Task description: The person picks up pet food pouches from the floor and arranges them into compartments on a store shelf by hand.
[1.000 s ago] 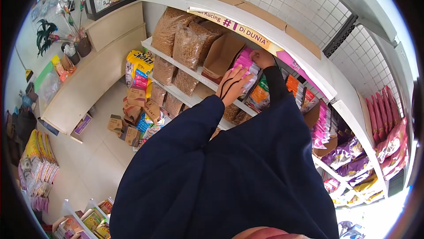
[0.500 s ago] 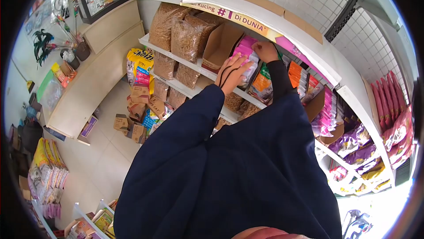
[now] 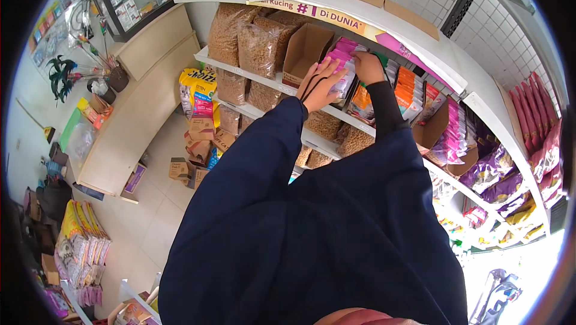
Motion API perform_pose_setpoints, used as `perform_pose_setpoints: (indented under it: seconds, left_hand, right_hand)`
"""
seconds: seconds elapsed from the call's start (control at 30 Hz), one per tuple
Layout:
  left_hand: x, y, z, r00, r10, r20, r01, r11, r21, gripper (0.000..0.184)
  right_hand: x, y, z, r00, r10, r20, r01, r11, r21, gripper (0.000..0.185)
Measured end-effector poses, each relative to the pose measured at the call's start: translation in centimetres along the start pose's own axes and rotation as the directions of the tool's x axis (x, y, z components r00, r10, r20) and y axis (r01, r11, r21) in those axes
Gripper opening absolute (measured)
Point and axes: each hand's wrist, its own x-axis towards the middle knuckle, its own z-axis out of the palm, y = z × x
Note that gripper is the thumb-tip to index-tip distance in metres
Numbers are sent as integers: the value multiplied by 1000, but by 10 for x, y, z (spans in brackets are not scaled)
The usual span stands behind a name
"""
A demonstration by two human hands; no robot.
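A row of pink-and-white pouches point(image 3: 342, 55) stands on the upper shelf in front of me. My left hand point(image 3: 320, 86), a black cord looped around it, lies along the near left side of these pouches with its fingers stretched out. At their right end is my right hand point(image 3: 368, 68), its fingers curled in by the pouch tops. Whatever those fingers hold, if anything, is hidden. An open cardboard box point(image 3: 307, 55) sits just left of the pouches. Orange-and-white pouches point(image 3: 409, 94) stand to the right of my right forearm.
Large clear bags of brown kibble point(image 3: 258, 52) fill the shelf's left end. A printed strip point(image 3: 318, 14) runs along the shelf above my hands. Bags and boxes point(image 3: 198, 130) lie on the floor at left, near a curved counter point(image 3: 138, 115). A box of pink packets point(image 3: 447, 136) stands right.
My left hand has shifted slightly along the pink pouches. The right hand has turned, its fingers now over the pouches' right end. The whole view has shifted a little.
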Motion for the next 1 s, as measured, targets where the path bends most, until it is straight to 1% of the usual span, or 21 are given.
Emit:
perform_pose_setpoints:
  seconds: [0.03,0.07,0.1,0.13,0.2,0.27,0.33,0.37,0.4,0.47,0.5,0.53,0.6,0.63,0.73,0.77,0.8,0.87,0.9,0.93,1.0]
  left_hand:
    - [-3,3,-2,1000,10,12,-10,1000,3,66]
    - [-8,6,-4,999,2,-50,-2,1000,-12,68]
    - [-13,8,-7,994,-5,-111,2,1000,-28,70]
    - [-18,9,-10,996,11,-92,-14,999,-32,70]
    - [-31,17,-12,990,-45,-135,29,992,-120,69]
    - [-50,22,-15,986,-54,-155,23,981,-194,64]
    - [-76,27,-18,989,-84,-121,48,961,-273,60]
    - [-91,31,-22,986,-76,-146,33,961,-275,55]
    - [-106,31,-24,988,-75,-137,34,960,-276,55]
    - [-141,28,-26,991,-132,-17,110,885,-452,48]
    - [-157,30,-33,989,-143,-25,115,875,-469,41]
    - [-172,29,-40,988,-155,-20,128,875,-468,41]
    - [-205,25,-54,938,-248,241,345,666,-661,33]
    - [-223,22,-53,912,-306,273,406,587,-701,28]
    - [-278,10,-63,898,-341,279,436,601,-669,27]
    - [-297,6,-68,888,-372,269,458,663,-593,23]
    - [-321,-1,-63,862,-441,248,496,642,-585,22]
    - [-361,-10,-71,822,-508,258,538,544,-644,21]
    - [-378,-14,-80,796,-520,310,582,516,-628,21]
    - [-398,-15,-83,714,-599,363,679,462,-571,21]
    - [-433,-18,-90,620,-674,402,760,388,-521,22]
  right_hand:
    - [-8,-10,-5,1000,12,-9,-12,1000,5,19]
    - [-18,-20,-11,983,-16,-182,34,995,97,18]
    - [-29,-33,-18,935,-26,-354,93,980,173,17]
    - [-43,-46,-27,932,-3,-363,72,982,176,17]
    - [-80,-75,-45,927,98,-363,30,944,330,16]
    - [-123,-96,-49,930,304,-205,-189,878,440,16]
    - [-164,-109,-37,913,394,-105,-269,776,571,17]
    - [-182,-119,-31,896,442,-44,-321,713,624,18]
    - [-197,-130,-23,877,479,24,-368,641,673,19]
    - [-221,-148,-8,876,477,66,-396,636,662,22]
    - [-230,-160,-2,862,497,99,-426,605,672,22]
    - [-236,-171,4,847,514,132,-455,576,679,23]
    - [-241,-195,13,845,505,178,-478,562,676,23]
    - [-242,-211,17,852,493,177,-469,569,675,23]
    - [-247,-251,36,858,470,205,-476,580,661,22]
    - [-250,-265,41,859,442,259,-492,572,656,22]
    - [-254,-280,47,853,414,317,-513,557,653,21]
    - [-264,-305,59,835,403,375,-549,554,626,20]
    - [-270,-316,65,825,367,429,-564,564,602,20]
    - [-277,-326,72,811,327,485,-578,576,578,20]
    - [-295,-335,91,804,298,515,-580,583,569,20]
